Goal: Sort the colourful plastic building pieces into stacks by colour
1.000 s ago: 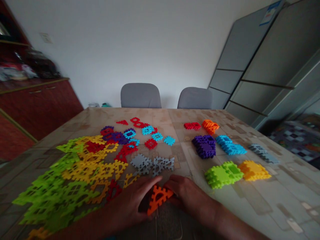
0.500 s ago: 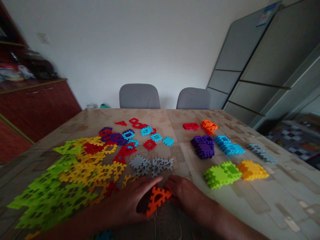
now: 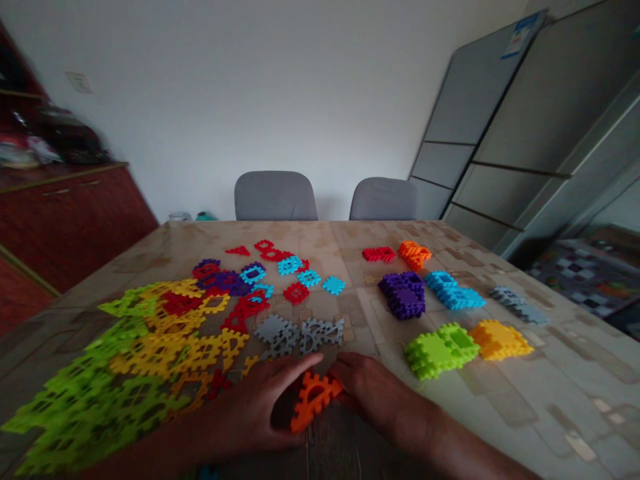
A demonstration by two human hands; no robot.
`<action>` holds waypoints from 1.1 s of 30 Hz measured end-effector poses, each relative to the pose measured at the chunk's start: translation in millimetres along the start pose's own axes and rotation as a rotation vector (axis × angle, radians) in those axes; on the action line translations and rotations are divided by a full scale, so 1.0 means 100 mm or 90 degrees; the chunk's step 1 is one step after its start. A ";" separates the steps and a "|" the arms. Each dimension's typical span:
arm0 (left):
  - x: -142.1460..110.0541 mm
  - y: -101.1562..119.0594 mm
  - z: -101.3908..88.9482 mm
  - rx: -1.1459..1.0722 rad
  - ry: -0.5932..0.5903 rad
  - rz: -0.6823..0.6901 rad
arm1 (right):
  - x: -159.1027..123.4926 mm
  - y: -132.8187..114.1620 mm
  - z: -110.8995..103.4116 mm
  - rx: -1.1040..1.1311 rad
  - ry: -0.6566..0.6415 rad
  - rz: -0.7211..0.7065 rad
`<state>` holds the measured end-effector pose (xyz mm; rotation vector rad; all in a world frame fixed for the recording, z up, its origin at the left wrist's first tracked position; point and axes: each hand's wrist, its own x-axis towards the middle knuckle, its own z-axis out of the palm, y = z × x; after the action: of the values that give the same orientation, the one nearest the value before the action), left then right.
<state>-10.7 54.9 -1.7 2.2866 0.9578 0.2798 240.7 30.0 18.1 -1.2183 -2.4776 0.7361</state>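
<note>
An orange triangular waffle-block piece (image 3: 313, 401) stands tilted at the near table edge, pressed between my left hand (image 3: 253, 403) and my right hand (image 3: 375, 392). Just beyond my fingertips lie grey interlocking pieces (image 3: 300, 335). A spread of lime-green pieces (image 3: 85, 407) and yellow pieces (image 3: 170, 353) runs under and beyond my left hand. Loose red, purple and cyan pieces (image 3: 310, 278) lie further away. Sorted stacks sit to the right, with the lime-green stack (image 3: 440, 350) nearest my right hand.
Other stacks on the patterned table (image 3: 350, 233) are yellow (image 3: 497, 340), purple (image 3: 404, 295), blue (image 3: 453, 295), grey (image 3: 517, 305), red (image 3: 379, 254) and orange (image 3: 415, 254). Two grey chairs (image 3: 275, 195) stand beyond the far edge, with a red cabinet (image 3: 75, 213) at left.
The whole view has drifted slightly left and the table sits a little lower. Both hands remain against the orange piece, with no visible change in their hold.
</note>
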 end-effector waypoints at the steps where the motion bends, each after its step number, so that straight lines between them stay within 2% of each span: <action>1: 0.02 0.01 -0.01 -0.003 0.002 -0.005 | -0.01 -0.02 -0.05 0.013 -0.004 0.014; 5: 0.16 0.09 -0.09 -0.027 0.027 0.032 | -0.06 -0.05 -0.33 0.060 -0.015 0.031; 9: 0.48 0.29 -0.26 -0.032 0.049 0.079 | -0.09 0.14 -0.66 0.055 0.031 0.014; 14: 1.07 0.62 -0.51 -0.005 0.105 0.150 | -0.07 0.53 -1.16 0.076 0.057 0.066; 18: 1.67 0.80 -0.61 -0.008 0.134 0.190 | -0.05 0.83 -1.62 0.110 0.091 0.118; 22: 2.35 0.92 -0.61 -0.005 0.156 0.204 | -0.01 1.22 -2.03 0.129 0.147 0.175; 26: 2.97 1.03 -0.54 0.009 0.179 0.191 | 0.00 1.66 -2.34 0.160 0.209 0.240; 29: 3.35 1.09 -0.45 0.023 0.198 0.178 | -0.01 1.93 -2.46 0.201 0.257 0.280; 33: 3.75 1.15 -0.28 0.047 0.221 0.152 | -0.03 2.27 -2.51 0.287 0.301 0.339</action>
<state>309.8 269.3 74.7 2.4709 0.8676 0.7754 505.4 223.8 100.0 -1.6411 -1.5161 0.9310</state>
